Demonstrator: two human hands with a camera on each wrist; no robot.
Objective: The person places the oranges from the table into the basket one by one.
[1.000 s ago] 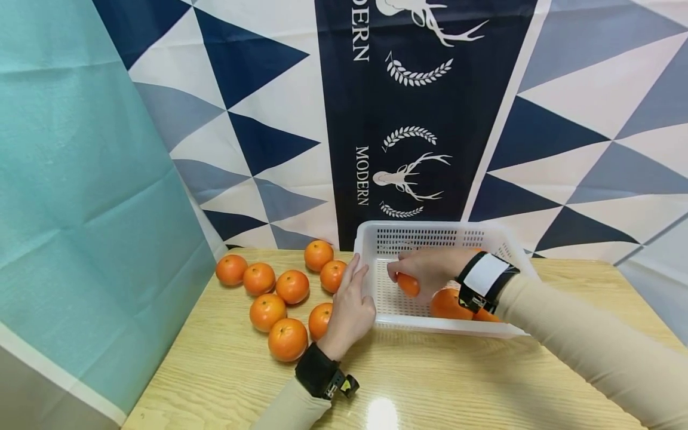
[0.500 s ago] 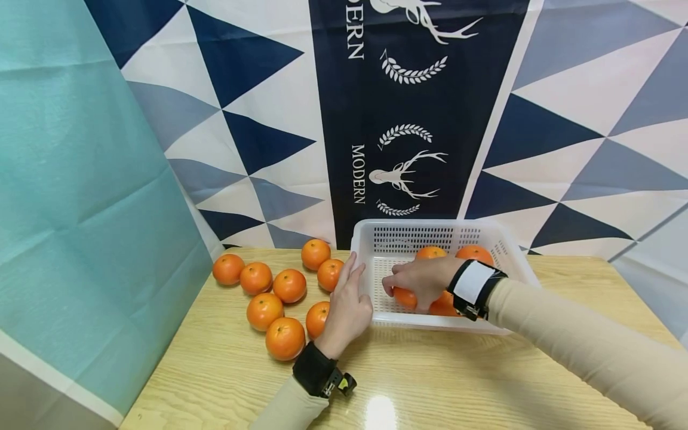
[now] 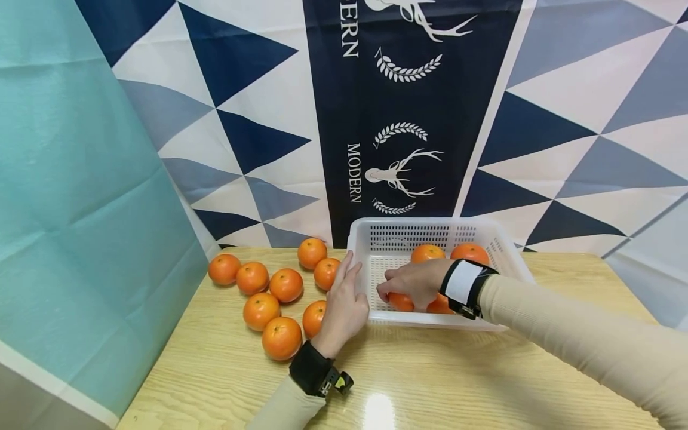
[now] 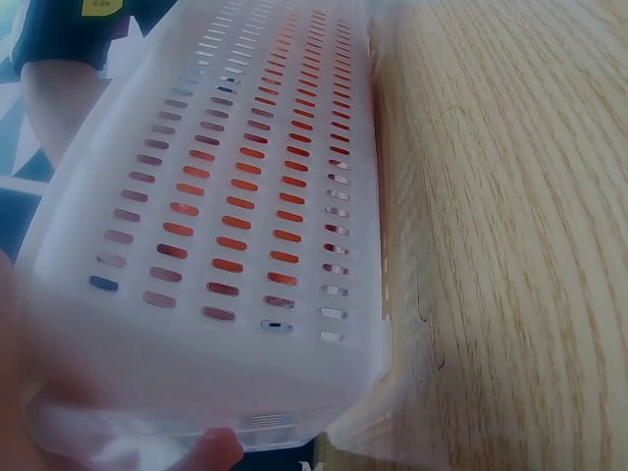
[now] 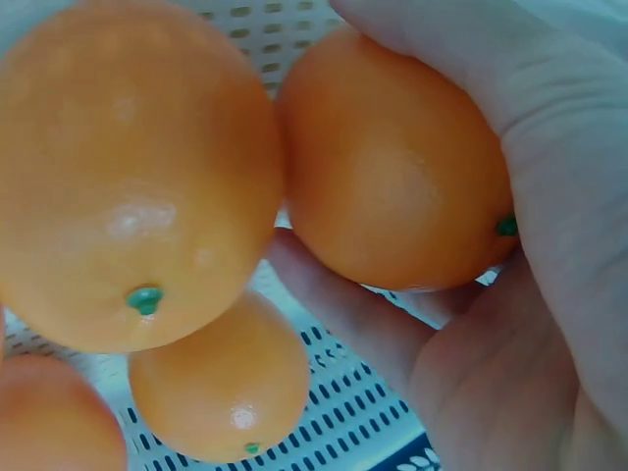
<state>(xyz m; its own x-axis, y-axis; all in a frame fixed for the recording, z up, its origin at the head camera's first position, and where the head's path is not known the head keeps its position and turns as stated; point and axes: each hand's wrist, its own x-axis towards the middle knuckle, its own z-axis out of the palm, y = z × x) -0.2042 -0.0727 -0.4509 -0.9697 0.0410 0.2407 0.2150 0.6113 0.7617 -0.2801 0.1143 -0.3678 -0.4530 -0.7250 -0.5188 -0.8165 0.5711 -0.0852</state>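
Note:
In the head view, my right hand [image 3: 412,283] reaches down inside a white perforated plastic basket [image 3: 408,221] and holds an orange [image 3: 400,302] near the front left. The right wrist view has this orange [image 5: 392,177] between the thumb and fingers, right beside a larger-looking orange [image 5: 137,177]. My left hand [image 3: 344,309] rests against the basket's left end with straight fingers along the rim. From the left wrist, the basket's slotted front wall [image 4: 196,343] fills much of the view, with orange colour behind its slots. A fingertip [image 4: 218,451] shows at the basket's end.
More oranges lie in the basket, one [image 3: 427,252] at the back middle and another [image 3: 470,254] at the back right. Several loose oranges [image 3: 286,285] are spread on the wooden table [image 3: 430,382] left of the basket. A patterned cloth [image 3: 269,119] hangs behind.
My right hand has lowered the orange into the basket and shifted slightly toward the front, uncovering the oranges at the back. My left hand stays at the rim. The head view has shifted slightly.

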